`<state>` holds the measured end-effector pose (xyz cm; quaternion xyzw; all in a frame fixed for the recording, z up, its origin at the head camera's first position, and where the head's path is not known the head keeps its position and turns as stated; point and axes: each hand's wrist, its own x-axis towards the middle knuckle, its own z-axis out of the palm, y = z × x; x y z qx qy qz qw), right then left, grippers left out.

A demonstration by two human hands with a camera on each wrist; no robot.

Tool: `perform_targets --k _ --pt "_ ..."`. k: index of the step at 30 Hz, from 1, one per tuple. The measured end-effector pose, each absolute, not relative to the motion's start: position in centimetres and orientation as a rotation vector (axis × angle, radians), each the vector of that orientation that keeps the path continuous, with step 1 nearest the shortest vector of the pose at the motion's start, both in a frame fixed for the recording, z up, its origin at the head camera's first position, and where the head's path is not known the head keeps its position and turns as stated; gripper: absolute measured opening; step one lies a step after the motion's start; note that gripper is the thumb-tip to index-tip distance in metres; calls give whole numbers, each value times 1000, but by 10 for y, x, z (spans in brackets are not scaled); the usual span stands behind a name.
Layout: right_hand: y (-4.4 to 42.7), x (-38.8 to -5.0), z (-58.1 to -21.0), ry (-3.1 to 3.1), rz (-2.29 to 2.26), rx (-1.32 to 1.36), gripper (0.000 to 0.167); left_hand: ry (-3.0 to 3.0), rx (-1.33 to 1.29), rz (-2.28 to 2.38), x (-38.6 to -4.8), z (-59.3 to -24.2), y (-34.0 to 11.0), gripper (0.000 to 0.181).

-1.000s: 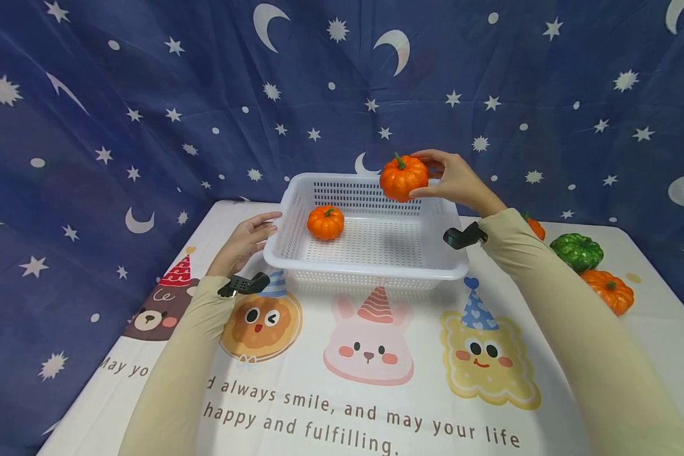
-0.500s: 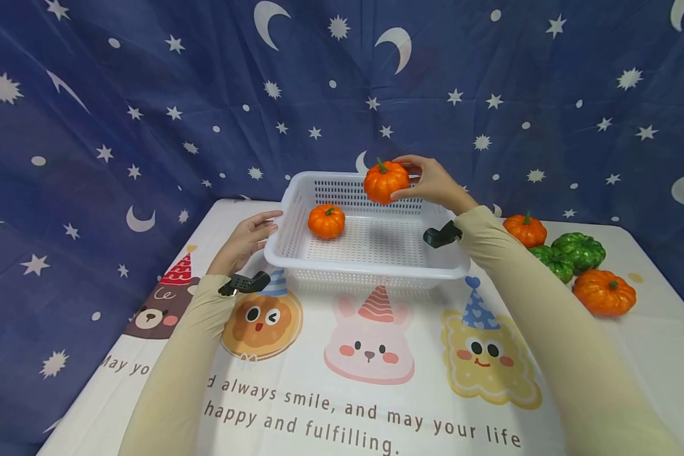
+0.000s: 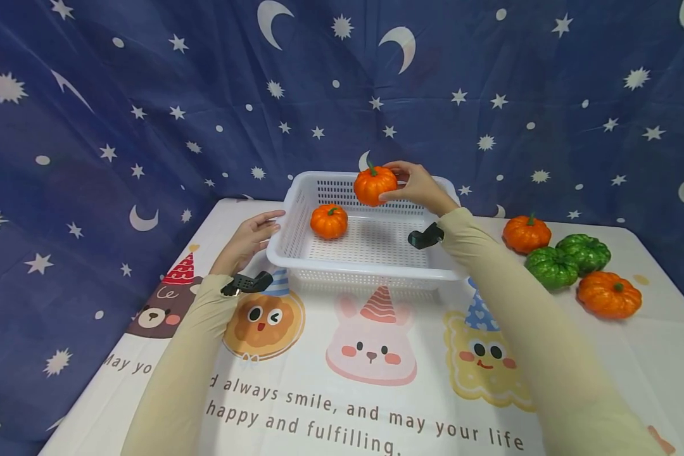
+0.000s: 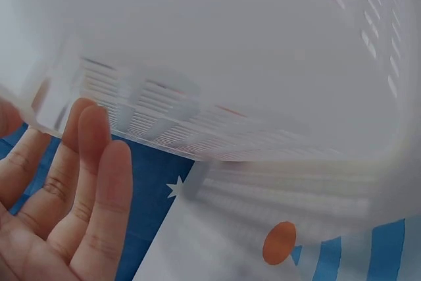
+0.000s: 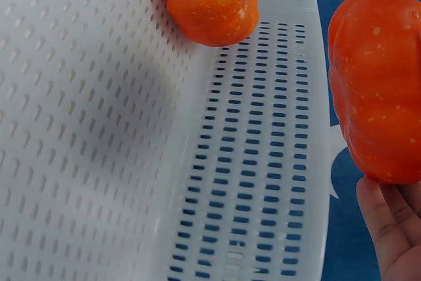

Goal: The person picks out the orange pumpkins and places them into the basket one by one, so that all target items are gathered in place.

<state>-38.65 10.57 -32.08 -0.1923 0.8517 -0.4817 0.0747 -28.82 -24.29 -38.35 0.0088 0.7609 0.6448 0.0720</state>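
Note:
My right hand (image 3: 417, 187) holds a small orange pumpkin (image 3: 374, 185) with a green stem above the back part of a white plastic basket (image 3: 365, 272). The right wrist view shows the held pumpkin (image 5: 378, 87) outside the perforated wall, fingertips against it. A second orange pumpkin (image 3: 328, 221) sits inside the basket at its left. At the basket's left end, my left hand (image 3: 247, 239) touches the rim. Its fingers (image 4: 113, 192) look fairly straight against the outer wall in the left wrist view.
To the right on the white printed tablecloth (image 3: 370, 402) lie two orange pumpkins, one at the back (image 3: 526, 235) and one nearer (image 3: 608, 296). Two green pumpkins, one left (image 3: 551, 268) and one right (image 3: 584, 252), lie between them. A dark blue curtain (image 3: 319, 63) hangs behind.
My right hand has moved left and slightly down with the pumpkin, over the basket. The arm now uncovers the pumpkins on the right. My left hand stays at the rim.

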Motion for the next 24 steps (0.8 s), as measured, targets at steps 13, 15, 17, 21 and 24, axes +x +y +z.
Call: perform_targets --k 13,15,17,21,24 --pt "97 -398 -338 2524 -1497 -494 68 2299 16 1933 -290 -385 -243 52" --pt "96 -399 -340 2510 -1507 -489 68 2296 23 1931 -289 -384 -243 52" --pt "94 -399 -341 2494 -1512 -483 68 2287 23 1936 -289 -383 -243 52" --pt "90 -399 -344 2467 -1528 -449 67 2253 36 1967 -288 -383 -242 52" --pt "88 -401 -348 2455 -1541 -423 68 2231 40 1981 -285 -378 -240 52"
